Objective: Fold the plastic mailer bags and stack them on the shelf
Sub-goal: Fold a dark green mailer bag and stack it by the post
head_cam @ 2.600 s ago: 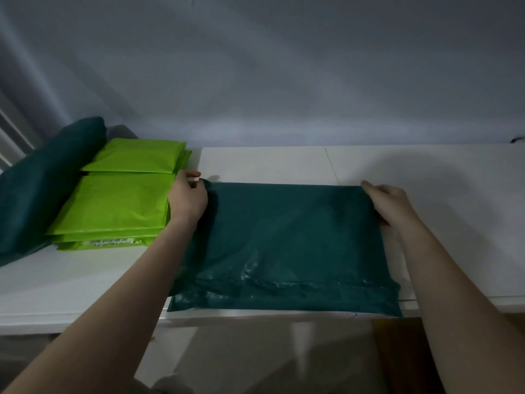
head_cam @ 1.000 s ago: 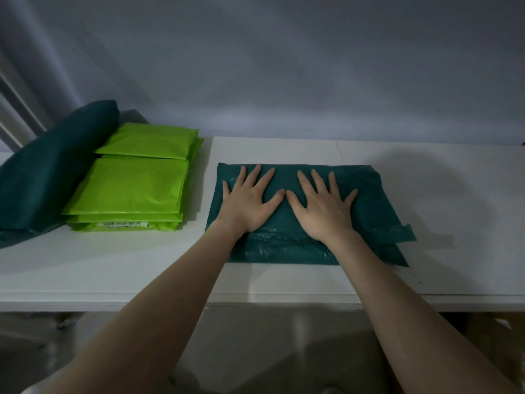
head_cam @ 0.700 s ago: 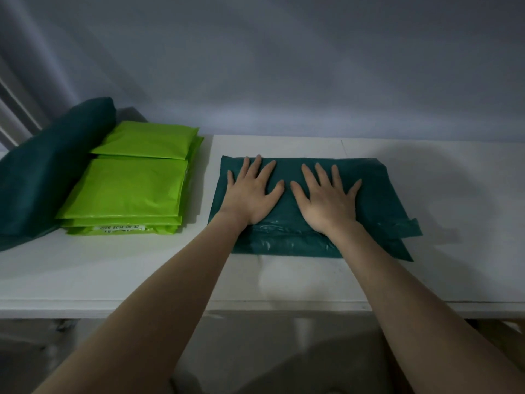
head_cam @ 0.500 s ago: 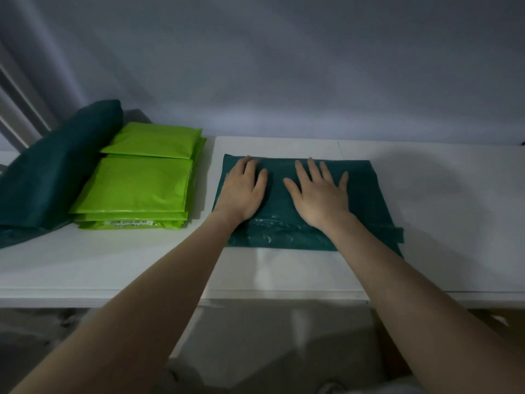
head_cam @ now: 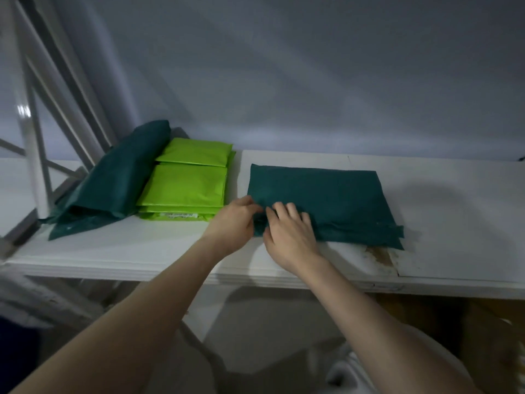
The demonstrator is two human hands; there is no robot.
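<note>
Head view: folded dark green mailer [head_cam: 326, 200] lies flat on white shelf [head_cam: 454, 211], roughly centre, long edge toward the camera. Its near right corner shows layered flap edges, slightly misaligned. Both hands are at the mailer's near left corner. Left hand [head_cam: 231, 223] has fingers curled at the left edge, thumb and fingertips pinching the plastic there. Right hand [head_cam: 289, 231] sits just beside it, fingers bent down onto the top layer, thumb low at the near edge; looks like a grip on the fold, but the thumb's contact is partly hidden. The hands nearly touch each other.

Left of the mailer, with a small gap: lime green stack [head_cam: 187, 184] of folded mailers, a white label on its front edge, text too small to read. Further left, touching the lime stack: dark green pile [head_cam: 119, 177], rumpled, leaning against the shelf's white frame [head_cam: 34, 155]. Shelf surface near the mailer's right corner has a brown scuffed patch [head_cam: 380, 255]. Grey wall [head_cam: 312, 81] behind.
</note>
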